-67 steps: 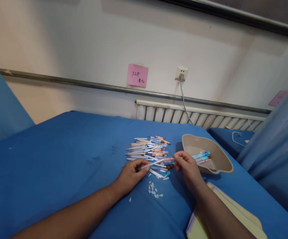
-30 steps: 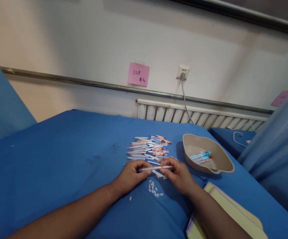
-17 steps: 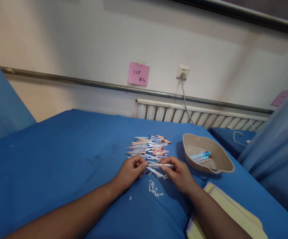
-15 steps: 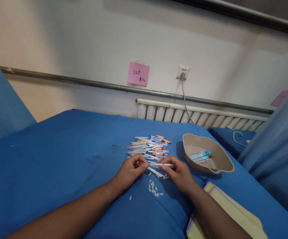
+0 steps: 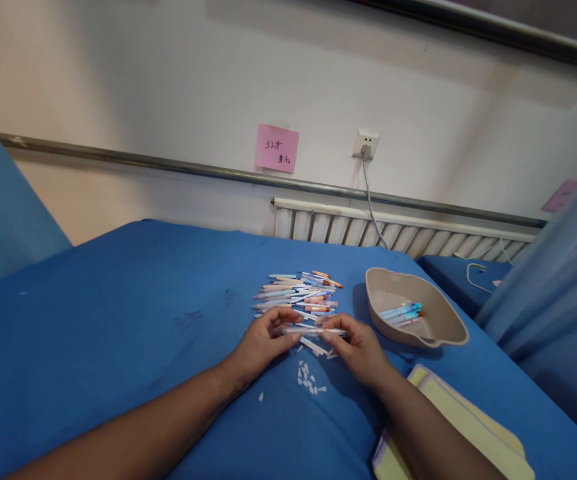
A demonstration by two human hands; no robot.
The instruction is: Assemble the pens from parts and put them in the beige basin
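Observation:
A slim, pale pen [image 5: 308, 331] with orange-red marks lies level between my two hands. My right hand [image 5: 361, 347] pinches its right part between thumb and fingers. My left hand [image 5: 268, 339] is loosely curled round the left end, thumb and forefinger somewhat apart with the barrel between them. Just beyond lies a pile of pen parts [image 5: 288, 291], with pale barrels, orange pieces and thin white tubes. Several white sticks [image 5: 313, 347] lie under the held pen. Nearer to me, small white cone-shaped tips [image 5: 306, 379] are scattered, with a single tip [image 5: 261, 397] off to the left.
A beige basin [image 5: 451, 327] to the right holds several blue and white pens [image 5: 402, 315]. A folded yellow cloth [image 5: 463, 413] lies under my right forearm. Blue sheeting [image 5: 118, 320] covers the surface. Behind are a radiator [image 5: 338, 228], a metal rail and a plugged-in cable.
My left thumb and fingers have loosened from a tight pinch and spread apart round the pen's left end. My right hand keeps its pinch in nearly the same place.

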